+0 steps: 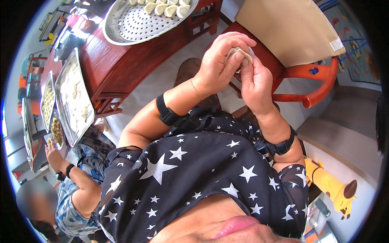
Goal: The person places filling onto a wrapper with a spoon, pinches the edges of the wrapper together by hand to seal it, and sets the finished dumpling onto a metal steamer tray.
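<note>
Above my lap, my left hand (216,65) and my right hand (257,81) come together around one dumpling (233,52). Both thumbs press its pale dough edge, and my fingers hide most of the rest. Beyond my hands to the left, a perforated metal tray (130,27) rests on a red wooden table (104,57). Folded dumplings (170,10) stand in rows on its far right part.
A rectangular metal tray (88,121) holds pale dough pieces. Nearby are a tray of small dough pieces (48,101) and a dish of filling (56,129). A co-worker's hand (54,155) is beside them. A wooden chair (322,88) with a beige cushion (285,30) stands right.
</note>
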Demonstrator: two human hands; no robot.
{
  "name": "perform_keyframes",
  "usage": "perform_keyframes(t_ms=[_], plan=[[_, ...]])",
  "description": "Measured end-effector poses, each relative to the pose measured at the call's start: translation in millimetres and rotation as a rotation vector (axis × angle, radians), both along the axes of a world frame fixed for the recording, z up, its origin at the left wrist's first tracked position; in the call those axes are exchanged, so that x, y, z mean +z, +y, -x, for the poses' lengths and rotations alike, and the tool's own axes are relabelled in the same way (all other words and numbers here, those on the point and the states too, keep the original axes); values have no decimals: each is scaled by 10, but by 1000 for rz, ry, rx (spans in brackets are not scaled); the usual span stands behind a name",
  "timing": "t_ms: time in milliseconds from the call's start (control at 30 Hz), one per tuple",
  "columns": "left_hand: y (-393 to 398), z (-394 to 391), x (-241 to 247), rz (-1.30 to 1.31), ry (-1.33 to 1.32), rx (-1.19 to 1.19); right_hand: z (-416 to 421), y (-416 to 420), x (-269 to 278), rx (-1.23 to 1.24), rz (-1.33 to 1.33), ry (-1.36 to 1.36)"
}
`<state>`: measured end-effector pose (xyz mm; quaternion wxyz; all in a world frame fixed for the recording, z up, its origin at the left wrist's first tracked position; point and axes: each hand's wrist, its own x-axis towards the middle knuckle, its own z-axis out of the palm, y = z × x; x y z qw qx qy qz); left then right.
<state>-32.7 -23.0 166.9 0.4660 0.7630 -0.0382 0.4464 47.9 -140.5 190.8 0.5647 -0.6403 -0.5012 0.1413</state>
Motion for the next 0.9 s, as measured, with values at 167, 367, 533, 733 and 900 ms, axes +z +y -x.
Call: perform_keyframes(t_ms=[167, 367, 533, 733, 900], plan=[[-38, -35, 107, -91, -4, 110, -37, -48, -38, 14, 12, 51], [-28, -2, 170, -89, -74, 144, -25, -28, -86, 78, -16, 132], [-72, 31, 196, -15, 2, 166, -60, 4, -203, 245, -64, 246], [-14, -41, 69, -13, 17, 0, -39, -2, -193, 210, -96, 419], [161, 138, -398, 99, 114, 83, 51, 281, -626, 260, -55, 411]])
